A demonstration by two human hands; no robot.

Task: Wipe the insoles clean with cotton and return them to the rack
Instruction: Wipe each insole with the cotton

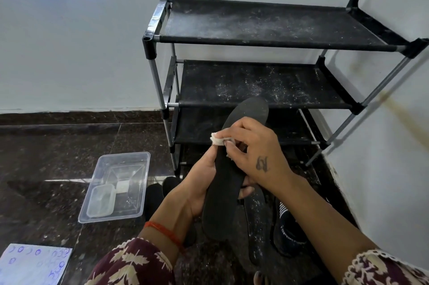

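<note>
A long black insole (228, 175) is held up in front of the rack, toe end pointing away. My left hand (197, 182) grips its left edge from below, fingers curled round it. My right hand (253, 154) pinches a small white cotton wad (218, 139) against the insole's upper left part. A second dusty black insole (255, 219) lies on the floor under my hands. The black three-shelf rack (267, 82) stands against the wall, its fabric shelves dusty and bare.
A clear plastic tub (137, 164) holding a smaller container (101, 201) and a white roll sits on the dark stone floor at left. A dark shoe (287, 231) lies by the right wall. A printed sheet (32, 263) lies at bottom left. Other dark insoles (154, 194) lie beside the tub.
</note>
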